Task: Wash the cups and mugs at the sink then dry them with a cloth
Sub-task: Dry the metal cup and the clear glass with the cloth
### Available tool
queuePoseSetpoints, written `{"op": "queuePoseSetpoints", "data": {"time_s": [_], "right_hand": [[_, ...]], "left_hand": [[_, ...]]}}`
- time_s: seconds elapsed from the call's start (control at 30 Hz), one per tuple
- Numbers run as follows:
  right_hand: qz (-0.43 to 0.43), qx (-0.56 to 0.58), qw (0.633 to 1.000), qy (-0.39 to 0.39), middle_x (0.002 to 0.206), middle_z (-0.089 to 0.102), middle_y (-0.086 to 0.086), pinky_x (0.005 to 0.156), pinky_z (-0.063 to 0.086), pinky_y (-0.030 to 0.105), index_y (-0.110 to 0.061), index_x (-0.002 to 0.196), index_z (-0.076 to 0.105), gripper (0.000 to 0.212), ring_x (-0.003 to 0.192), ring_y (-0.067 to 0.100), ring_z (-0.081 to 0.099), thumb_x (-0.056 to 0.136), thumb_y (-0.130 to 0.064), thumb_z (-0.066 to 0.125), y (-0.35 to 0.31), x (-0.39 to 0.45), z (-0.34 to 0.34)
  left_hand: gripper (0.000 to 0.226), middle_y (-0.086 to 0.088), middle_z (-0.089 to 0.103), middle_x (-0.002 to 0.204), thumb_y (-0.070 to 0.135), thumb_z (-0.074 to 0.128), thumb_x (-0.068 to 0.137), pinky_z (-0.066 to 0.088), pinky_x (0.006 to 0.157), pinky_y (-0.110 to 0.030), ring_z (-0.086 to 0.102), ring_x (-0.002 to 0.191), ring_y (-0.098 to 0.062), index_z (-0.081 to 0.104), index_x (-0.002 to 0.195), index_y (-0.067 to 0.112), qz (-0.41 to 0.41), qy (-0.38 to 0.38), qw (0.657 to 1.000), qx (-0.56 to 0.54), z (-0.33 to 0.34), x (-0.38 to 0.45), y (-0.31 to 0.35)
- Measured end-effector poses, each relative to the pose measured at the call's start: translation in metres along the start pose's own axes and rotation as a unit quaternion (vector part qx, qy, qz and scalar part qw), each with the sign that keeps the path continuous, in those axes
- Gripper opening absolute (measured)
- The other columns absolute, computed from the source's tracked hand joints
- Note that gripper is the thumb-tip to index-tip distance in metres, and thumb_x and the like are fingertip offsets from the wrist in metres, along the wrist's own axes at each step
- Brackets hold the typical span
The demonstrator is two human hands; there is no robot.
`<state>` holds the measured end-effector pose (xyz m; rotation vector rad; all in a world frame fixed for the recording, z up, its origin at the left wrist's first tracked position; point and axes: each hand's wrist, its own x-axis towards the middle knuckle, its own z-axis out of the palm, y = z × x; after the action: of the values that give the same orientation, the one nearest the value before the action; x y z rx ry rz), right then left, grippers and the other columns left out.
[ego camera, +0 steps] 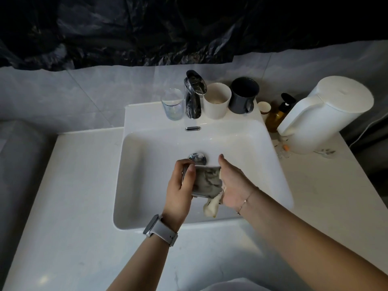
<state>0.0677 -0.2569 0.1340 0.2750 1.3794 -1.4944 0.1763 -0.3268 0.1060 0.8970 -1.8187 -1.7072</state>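
Over the white sink point(147, 164), my left hand point(179, 190) grips a shiny metal cup point(206, 181) lying on its side. My right hand point(235, 185) holds a pale cloth point(212, 204) against the cup's right end, thumb raised; part of the cloth hangs below. On the sink's back ledge stand a clear glass point(172, 104), a white cup point(216, 100) and a dark grey mug point(243, 95), on either side of the chrome tap point(194, 95). No water runs from the tap.
A small paper cup point(264, 109), an amber pump bottle point(277, 114) and a large white kettle point(323, 114) stand on the counter at right. White countertop point(73, 196) lies left of the sink. The drain plug point(197, 158) sits just beyond my hands. Black plastic sheeting covers the wall above.
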Motion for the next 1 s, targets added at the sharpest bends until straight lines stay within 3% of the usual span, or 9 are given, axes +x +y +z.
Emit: {"op": "queuePoseSetpoints", "data": {"time_s": [0.1, 0.17, 0.3, 0.4, 0.47, 0.57, 0.73, 0.9, 1.0], "right_hand": [[-0.138, -0.102, 0.985, 0.020, 0.065, 0.067, -0.003, 0.053, 0.048, 0.018, -0.022, 0.077, 0.058, 0.043, 0.058, 0.004, 0.064, 0.099, -0.049, 0.035, 0.006, -0.011, 0.008], [-0.325, -0.229, 0.916, 0.051, 0.060, 0.058, -0.008, 0.056, 0.045, 0.017, -0.027, 0.067, 0.052, 0.039, 0.055, -0.005, 0.057, 0.101, -0.042, 0.038, 0.016, -0.022, 0.011], [-0.420, -0.434, 0.796, -0.033, 0.058, 0.061, -0.011, 0.057, 0.044, 0.029, -0.024, 0.066, 0.056, 0.045, 0.056, 0.003, 0.057, 0.092, -0.053, 0.033, 0.017, -0.013, -0.016], [-0.406, -0.266, 0.874, 0.026, 0.046, 0.052, -0.009, 0.048, 0.035, 0.018, -0.016, 0.059, 0.049, 0.057, 0.045, 0.003, 0.051, 0.094, -0.058, 0.037, -0.006, -0.026, -0.030], [-0.348, -0.180, 0.917, 0.078, 0.052, 0.047, 0.006, 0.054, 0.036, 0.030, 0.009, 0.071, 0.048, 0.066, 0.053, 0.022, 0.049, 0.098, -0.050, 0.035, -0.016, -0.038, -0.038], [-0.420, -0.290, 0.860, 0.017, 0.054, 0.052, 0.001, 0.053, 0.038, 0.025, -0.015, 0.067, 0.052, 0.054, 0.050, 0.011, 0.047, 0.093, -0.060, 0.037, -0.006, -0.040, -0.037], [-0.516, -0.535, 0.664, -0.078, 0.125, 0.060, 0.004, 0.107, 0.031, 0.018, -0.018, 0.125, 0.057, 0.037, 0.123, 0.016, 0.047, 0.098, -0.039, 0.041, 0.027, 0.005, -0.034], [-0.472, -0.529, 0.704, -0.039, 0.102, 0.066, 0.003, 0.085, 0.041, 0.019, -0.019, 0.107, 0.063, 0.037, 0.098, 0.014, 0.057, 0.097, -0.046, 0.040, 0.006, 0.005, -0.020], [-0.282, -0.559, 0.780, -0.019, 0.055, 0.057, -0.008, 0.065, 0.039, 0.028, -0.028, 0.058, 0.057, 0.056, 0.063, 0.014, 0.055, 0.099, -0.053, 0.029, -0.017, 0.015, -0.012]], "left_hand": [[0.028, -0.001, 0.059, 0.073, 0.047, 0.044, 0.097, 0.039, 0.042, -0.023, 0.053, 0.055, -0.017, 0.056, 0.093, 0.022, -0.228, -0.009, 0.972, -0.065, 0.004, 0.012, 0.011], [0.032, -0.005, 0.061, 0.067, 0.043, 0.042, 0.097, 0.037, 0.039, -0.019, 0.053, 0.047, -0.020, 0.060, 0.089, 0.018, -0.372, -0.046, 0.914, -0.154, 0.000, 0.021, 0.018], [0.033, -0.007, 0.056, 0.058, 0.040, 0.041, 0.095, 0.025, 0.032, -0.011, 0.041, 0.038, -0.019, 0.058, 0.080, 0.015, -0.434, -0.081, 0.867, -0.232, -0.006, 0.030, 0.019], [0.034, -0.005, 0.055, 0.061, 0.040, 0.043, 0.097, 0.028, 0.034, -0.012, 0.041, 0.046, -0.021, 0.056, 0.077, 0.016, -0.413, -0.018, 0.873, -0.260, -0.002, 0.030, 0.008], [0.034, -0.005, 0.054, 0.066, 0.042, 0.043, 0.098, 0.035, 0.039, -0.018, 0.043, 0.051, -0.021, 0.055, 0.079, 0.017, -0.388, 0.023, 0.889, -0.241, -0.001, 0.030, -0.005], [0.038, -0.007, 0.057, 0.075, 0.048, 0.041, 0.099, 0.044, 0.051, -0.026, 0.052, 0.055, -0.018, 0.057, 0.094, 0.013, -0.356, 0.030, 0.918, -0.175, 0.006, 0.024, -0.021], [0.049, -0.013, 0.067, 0.103, 0.048, 0.044, 0.087, 0.055, 0.062, -0.032, 0.068, 0.085, -0.027, 0.057, 0.117, 0.012, -0.309, 0.013, 0.941, -0.137, 0.022, 0.022, -0.025], [0.038, -0.011, 0.062, 0.089, 0.043, 0.038, 0.097, 0.050, 0.053, -0.028, 0.059, 0.069, -0.021, 0.053, 0.110, 0.010, -0.261, 0.053, 0.961, -0.072, 0.023, 0.018, -0.015], [0.027, -0.004, 0.064, 0.097, 0.056, 0.039, 0.090, 0.054, 0.061, -0.037, 0.062, 0.080, -0.020, 0.051, 0.091, 0.031, -0.149, 0.062, 0.985, 0.064, 0.029, 0.012, -0.009]]}}
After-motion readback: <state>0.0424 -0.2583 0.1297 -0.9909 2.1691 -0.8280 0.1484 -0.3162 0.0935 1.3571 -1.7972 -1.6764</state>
